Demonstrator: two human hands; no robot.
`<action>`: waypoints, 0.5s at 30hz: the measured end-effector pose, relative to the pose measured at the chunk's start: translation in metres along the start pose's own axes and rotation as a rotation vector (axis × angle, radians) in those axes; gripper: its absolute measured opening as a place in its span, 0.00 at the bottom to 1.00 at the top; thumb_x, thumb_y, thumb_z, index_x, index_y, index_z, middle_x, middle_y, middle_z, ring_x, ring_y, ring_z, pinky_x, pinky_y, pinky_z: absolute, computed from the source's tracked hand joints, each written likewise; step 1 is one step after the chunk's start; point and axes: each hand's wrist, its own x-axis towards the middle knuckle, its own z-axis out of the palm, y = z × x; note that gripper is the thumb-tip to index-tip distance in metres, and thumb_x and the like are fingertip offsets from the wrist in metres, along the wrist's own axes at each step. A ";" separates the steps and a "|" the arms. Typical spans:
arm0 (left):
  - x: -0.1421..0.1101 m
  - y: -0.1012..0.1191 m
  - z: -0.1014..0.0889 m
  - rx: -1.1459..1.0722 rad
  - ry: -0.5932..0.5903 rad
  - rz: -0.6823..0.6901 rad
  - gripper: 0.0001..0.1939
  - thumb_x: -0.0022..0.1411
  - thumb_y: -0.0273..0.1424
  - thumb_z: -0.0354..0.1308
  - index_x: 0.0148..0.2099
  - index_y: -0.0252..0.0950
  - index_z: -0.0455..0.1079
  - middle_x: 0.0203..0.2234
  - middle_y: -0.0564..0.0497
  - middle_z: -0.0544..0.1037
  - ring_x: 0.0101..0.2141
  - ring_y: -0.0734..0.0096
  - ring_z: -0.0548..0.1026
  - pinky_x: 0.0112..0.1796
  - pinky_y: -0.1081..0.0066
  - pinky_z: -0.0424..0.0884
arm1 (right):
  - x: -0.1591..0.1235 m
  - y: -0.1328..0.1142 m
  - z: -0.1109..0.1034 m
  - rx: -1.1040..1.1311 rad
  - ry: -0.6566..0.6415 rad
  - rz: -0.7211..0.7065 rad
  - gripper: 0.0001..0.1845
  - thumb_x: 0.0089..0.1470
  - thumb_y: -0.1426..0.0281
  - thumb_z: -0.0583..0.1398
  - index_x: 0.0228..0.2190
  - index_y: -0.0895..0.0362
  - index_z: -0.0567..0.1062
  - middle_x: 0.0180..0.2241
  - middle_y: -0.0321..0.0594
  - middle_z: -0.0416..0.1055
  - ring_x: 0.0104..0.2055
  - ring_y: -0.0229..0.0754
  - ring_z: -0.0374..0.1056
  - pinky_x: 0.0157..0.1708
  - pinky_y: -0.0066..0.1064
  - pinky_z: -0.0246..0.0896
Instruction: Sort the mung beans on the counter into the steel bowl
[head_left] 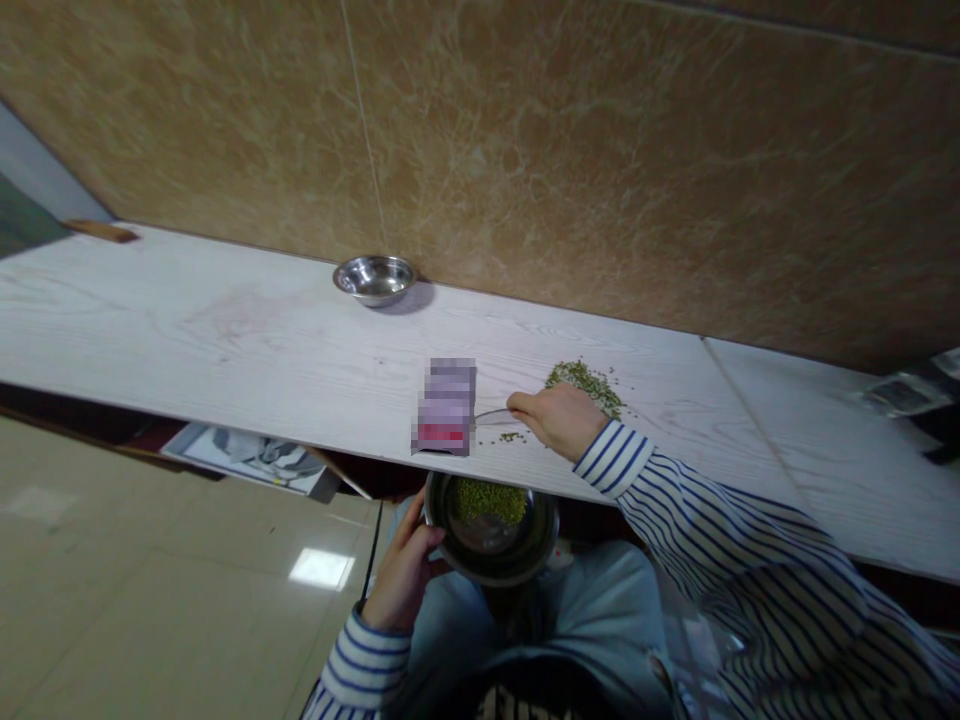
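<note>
My left hand [405, 570] is closed on the rim of a steel bowl [551, 540], holding it tilted below the table's front edge, over my lap. Small green beans [491, 502], which look like mung beans, lie in the bowl's far side. Over the tabletop, my right hand [559, 418] pinches the thin handle of what looks like a metal spoon [491, 414]. Its far end meets a pixelated patch [446, 405], so its tip is hidden. Just beyond my right hand is a loose pile of green beans [589, 385], with a few strays [512, 437] nearer the edge.
A second steel bowl [375, 280] stands against the marbled wall [510, 150]. The pale wooden table [247, 320] runs along that wall. Below its edge, an open drawer [247, 460] juts out at the left. A dark object with a shiny part [900, 395] sits far right.
</note>
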 end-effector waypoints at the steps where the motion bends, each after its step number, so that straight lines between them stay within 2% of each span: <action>1: 0.000 0.000 0.000 0.002 0.004 -0.002 0.37 0.44 0.27 0.58 0.59 0.43 0.62 0.42 0.49 0.75 0.35 0.66 0.72 0.31 0.67 0.72 | 0.001 0.001 0.000 0.008 -0.005 -0.013 0.16 0.63 0.62 0.46 0.42 0.51 0.72 0.31 0.39 0.77 0.33 0.41 0.71 0.30 0.30 0.49; 5: 0.000 0.000 0.000 0.006 0.010 -0.004 0.37 0.44 0.27 0.58 0.60 0.43 0.62 0.41 0.50 0.75 0.35 0.65 0.73 0.30 0.67 0.72 | 0.001 0.004 0.001 0.031 -0.020 -0.071 0.16 0.63 0.63 0.47 0.42 0.51 0.72 0.32 0.40 0.77 0.34 0.40 0.70 0.33 0.30 0.50; 15: -0.002 -0.003 -0.001 0.007 -0.068 -0.009 0.37 0.46 0.27 0.57 0.61 0.44 0.60 0.45 0.48 0.75 0.36 0.65 0.74 0.30 0.67 0.73 | -0.008 0.006 0.002 0.060 -0.029 -0.212 0.15 0.63 0.64 0.48 0.40 0.51 0.73 0.32 0.40 0.77 0.36 0.40 0.70 0.38 0.31 0.47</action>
